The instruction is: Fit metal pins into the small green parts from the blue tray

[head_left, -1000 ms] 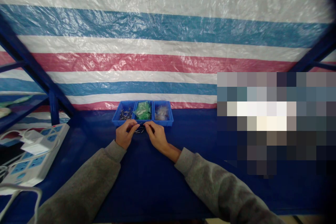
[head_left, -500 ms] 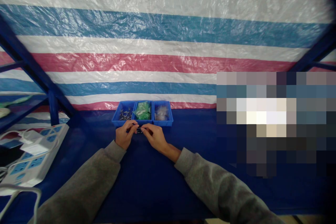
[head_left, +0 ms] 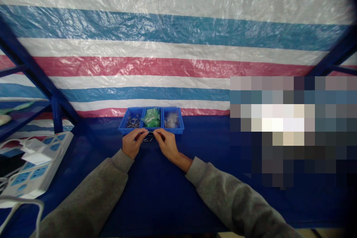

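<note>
Left hand (head_left: pixel 132 143) and right hand (head_left: pixel 167 145) meet just in front of three blue bins (head_left: pixel 177 130). Both grips narrow, thumb to finger. A thin pin (head_left: pixel 150 132) seems to span the gap, one end in each pinch; too small to tell if it is one part or two joined. Fingertips hide its ends.

Below the hands, loose pins (head_left: pixel 147 139) lie on the blue table (head_left: pixel 156 197). Left bin: a scatter of metal parts (head_left: pixel 134 121). Middle: green bag (head_left: pixel 152 117). Right: clear bag (head_left: pixel 172 120).

Risks, as I judge them: pin is slim and likely smooth, so uneven pressure from the two pinches could roll or flick it out. It would probably land among the loose pins and be hard to pick out. A dipped wrist or fingertip could scatter those. Hands sit close to the bins' front wall; a knuckle might nudge them. Whether they touch, cannot tell.
</note>
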`<state>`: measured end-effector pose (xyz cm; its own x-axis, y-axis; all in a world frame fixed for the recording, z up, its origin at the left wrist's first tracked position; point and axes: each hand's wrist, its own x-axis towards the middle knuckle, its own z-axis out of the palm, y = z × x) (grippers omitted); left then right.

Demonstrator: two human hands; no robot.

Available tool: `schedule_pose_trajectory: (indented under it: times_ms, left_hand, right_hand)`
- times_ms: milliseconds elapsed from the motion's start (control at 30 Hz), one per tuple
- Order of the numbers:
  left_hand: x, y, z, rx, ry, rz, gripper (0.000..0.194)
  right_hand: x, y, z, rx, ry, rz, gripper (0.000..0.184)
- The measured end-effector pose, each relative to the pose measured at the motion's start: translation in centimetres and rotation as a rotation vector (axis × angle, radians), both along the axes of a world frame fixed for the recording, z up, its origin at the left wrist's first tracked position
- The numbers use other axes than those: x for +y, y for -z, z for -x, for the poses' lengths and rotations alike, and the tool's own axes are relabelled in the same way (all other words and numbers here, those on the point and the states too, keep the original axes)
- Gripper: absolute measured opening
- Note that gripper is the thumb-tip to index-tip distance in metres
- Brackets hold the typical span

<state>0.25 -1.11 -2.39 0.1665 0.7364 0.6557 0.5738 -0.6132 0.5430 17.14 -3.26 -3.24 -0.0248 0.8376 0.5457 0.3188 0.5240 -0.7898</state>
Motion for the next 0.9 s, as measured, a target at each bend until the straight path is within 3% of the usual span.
schedule_pose_trajectory:
  times_ms: [400,900]
  left_hand:
    - [-0.09,-0.12,0.06,0.083,0.018,-0.055,0.02]
    - [-0.71,-0.77,-0.15,0.061,0.057,-0.151,0.015]
  right_hand:
    - [0.22,0.45,-0.02,0.005,0.072,0.023,0.026]
    - [0.02,0.1,-0.02,-0.038,0.007,-0.025,0.028]
